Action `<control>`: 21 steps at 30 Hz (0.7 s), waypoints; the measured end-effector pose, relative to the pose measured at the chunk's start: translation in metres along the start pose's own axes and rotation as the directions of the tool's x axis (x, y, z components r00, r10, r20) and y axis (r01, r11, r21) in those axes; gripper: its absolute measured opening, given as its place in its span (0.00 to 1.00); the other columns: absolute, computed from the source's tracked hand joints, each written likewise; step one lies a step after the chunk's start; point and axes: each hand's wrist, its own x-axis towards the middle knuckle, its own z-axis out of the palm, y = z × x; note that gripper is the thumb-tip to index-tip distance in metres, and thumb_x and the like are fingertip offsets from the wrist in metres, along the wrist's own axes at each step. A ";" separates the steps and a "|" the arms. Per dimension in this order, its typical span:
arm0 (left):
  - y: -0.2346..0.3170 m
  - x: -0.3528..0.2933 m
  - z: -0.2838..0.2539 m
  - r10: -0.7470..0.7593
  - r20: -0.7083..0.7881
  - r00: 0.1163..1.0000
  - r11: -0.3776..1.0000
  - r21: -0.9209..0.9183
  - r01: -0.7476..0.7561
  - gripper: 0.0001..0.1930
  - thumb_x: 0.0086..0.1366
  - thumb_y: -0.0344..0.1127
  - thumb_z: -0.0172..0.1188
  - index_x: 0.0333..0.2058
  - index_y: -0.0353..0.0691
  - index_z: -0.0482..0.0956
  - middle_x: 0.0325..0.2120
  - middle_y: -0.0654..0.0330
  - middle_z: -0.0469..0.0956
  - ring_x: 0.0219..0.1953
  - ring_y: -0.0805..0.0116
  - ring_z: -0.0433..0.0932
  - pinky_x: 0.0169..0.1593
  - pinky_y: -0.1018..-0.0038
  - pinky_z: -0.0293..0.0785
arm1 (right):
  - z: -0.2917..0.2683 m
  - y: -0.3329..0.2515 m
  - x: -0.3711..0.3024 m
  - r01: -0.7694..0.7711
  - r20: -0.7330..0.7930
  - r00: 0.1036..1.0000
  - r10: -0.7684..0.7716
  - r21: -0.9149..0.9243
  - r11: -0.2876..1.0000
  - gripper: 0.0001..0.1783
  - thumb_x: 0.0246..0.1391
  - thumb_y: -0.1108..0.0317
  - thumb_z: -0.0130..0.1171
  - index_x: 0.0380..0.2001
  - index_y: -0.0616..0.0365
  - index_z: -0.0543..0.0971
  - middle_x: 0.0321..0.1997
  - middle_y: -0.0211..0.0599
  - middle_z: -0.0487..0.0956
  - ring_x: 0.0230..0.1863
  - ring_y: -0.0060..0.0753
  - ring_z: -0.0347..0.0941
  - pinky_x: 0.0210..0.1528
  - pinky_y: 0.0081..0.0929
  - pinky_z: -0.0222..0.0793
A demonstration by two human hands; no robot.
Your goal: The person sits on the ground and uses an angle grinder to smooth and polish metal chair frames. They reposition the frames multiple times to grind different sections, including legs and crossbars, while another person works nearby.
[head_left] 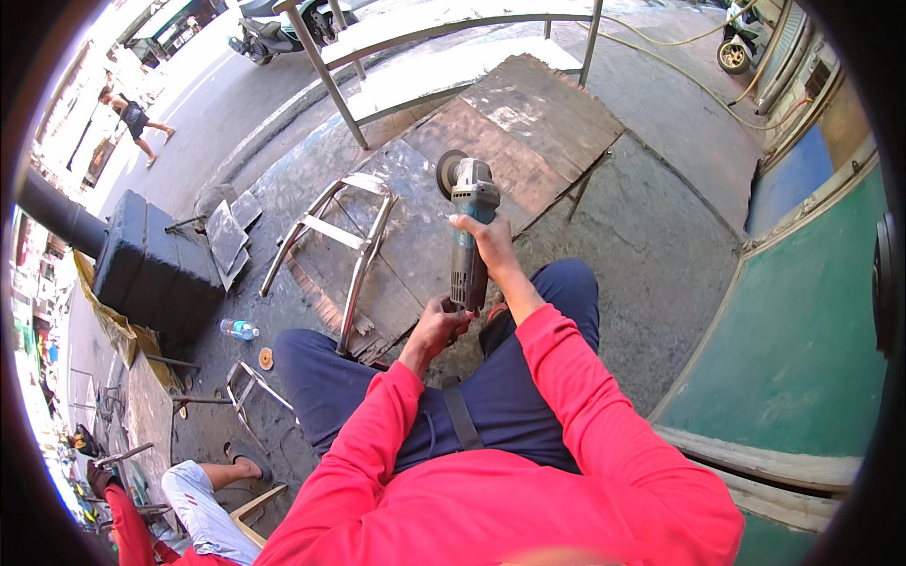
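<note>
An angle grinder [467, 253] points away from me above my lap, its disc [450, 174] at the far end. My right hand [489, 247] is wrapped round its teal and grey body. At the near end of the tool, my left hand [438, 327] is closed on its tail, with a small red part by the fingertips. What exactly those fingers pinch is partly hidden. A shiny bent-tube metal frame [332, 230] lies on the boards to the left of the grinder, one leg reaching toward my left knee.
Worn plywood boards [538, 113] cover the ground ahead, below a metal rack [453, 19]. To the left are a black block [156, 269], a water bottle [240, 329] and a smaller metal frame [253, 391]. A co-worker's leg [212, 491] shows lower left. A green panel [783, 330] stands right.
</note>
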 end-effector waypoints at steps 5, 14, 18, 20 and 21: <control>-0.004 0.000 -0.015 0.097 0.225 0.970 0.858 -0.513 0.034 0.24 0.66 0.38 0.63 0.55 0.29 0.71 0.45 0.51 0.79 0.42 0.61 0.79 0.47 0.61 0.75 | 0.001 0.002 0.001 0.083 0.017 0.997 -0.081 -0.100 0.992 0.13 0.45 0.63 0.73 0.31 0.58 0.83 0.30 0.23 0.81 0.29 0.18 0.73 0.34 0.24 0.69; -0.018 0.007 -0.012 -0.008 0.136 0.991 0.907 -0.417 0.065 0.26 0.68 0.47 0.65 0.55 0.34 0.72 0.43 0.57 0.79 0.42 0.65 0.78 0.46 0.64 0.75 | 0.005 0.004 -0.005 0.193 0.050 0.981 -0.187 -0.209 0.959 0.16 0.43 0.62 0.75 0.33 0.59 0.84 0.29 0.26 0.82 0.31 0.21 0.76 0.38 0.25 0.72; -0.022 0.006 -0.014 0.006 0.142 0.990 0.908 -0.416 0.054 0.27 0.68 0.49 0.65 0.54 0.34 0.72 0.43 0.57 0.79 0.42 0.64 0.78 0.47 0.64 0.75 | 0.004 0.004 -0.006 0.161 0.079 0.986 -0.144 -0.280 0.946 0.18 0.44 0.63 0.75 0.37 0.59 0.84 0.31 0.26 0.82 0.32 0.21 0.76 0.39 0.25 0.73; -0.025 0.007 -0.015 0.027 0.170 0.985 0.901 -0.431 0.050 0.27 0.68 0.51 0.64 0.54 0.34 0.72 0.43 0.57 0.79 0.42 0.64 0.78 0.47 0.64 0.75 | 0.005 0.004 -0.006 0.166 0.099 0.985 -0.144 -0.283 0.945 0.19 0.44 0.63 0.76 0.38 0.60 0.83 0.32 0.27 0.83 0.33 0.21 0.76 0.39 0.25 0.73; -0.026 0.008 -0.017 0.019 0.162 0.987 0.897 -0.439 0.054 0.26 0.69 0.51 0.63 0.54 0.35 0.72 0.44 0.56 0.79 0.43 0.63 0.78 0.48 0.62 0.75 | 0.005 0.004 -0.006 0.149 0.098 0.987 -0.125 -0.297 0.943 0.20 0.44 0.63 0.76 0.39 0.60 0.83 0.32 0.27 0.83 0.33 0.21 0.76 0.39 0.25 0.73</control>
